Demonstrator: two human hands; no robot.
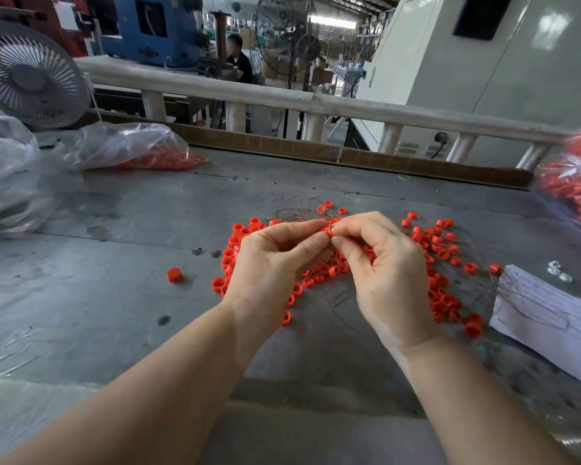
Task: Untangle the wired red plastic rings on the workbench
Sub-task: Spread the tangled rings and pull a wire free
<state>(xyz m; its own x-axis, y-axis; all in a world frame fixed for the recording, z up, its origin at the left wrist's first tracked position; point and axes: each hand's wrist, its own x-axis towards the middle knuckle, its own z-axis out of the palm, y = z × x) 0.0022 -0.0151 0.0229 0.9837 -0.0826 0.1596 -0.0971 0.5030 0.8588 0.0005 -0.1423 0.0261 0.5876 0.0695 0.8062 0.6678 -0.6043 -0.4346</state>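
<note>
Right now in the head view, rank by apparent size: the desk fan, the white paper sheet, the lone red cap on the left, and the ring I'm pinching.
1. desk fan
2. white paper sheet
3. lone red cap and pinched ring: they look alike, and the fingers partly hide the ring, so they stay unranked.

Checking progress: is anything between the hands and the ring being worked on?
No. The left hand and right hand already pinch one red ring directly, above the tangled pile.

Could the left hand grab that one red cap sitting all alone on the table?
Probably yes. The lone round red plastic cap sits apart on bare grey workbench, with nothing between it and the left hand. But that hand is pinching a small red plastic ring, so it must let go first.
</note>
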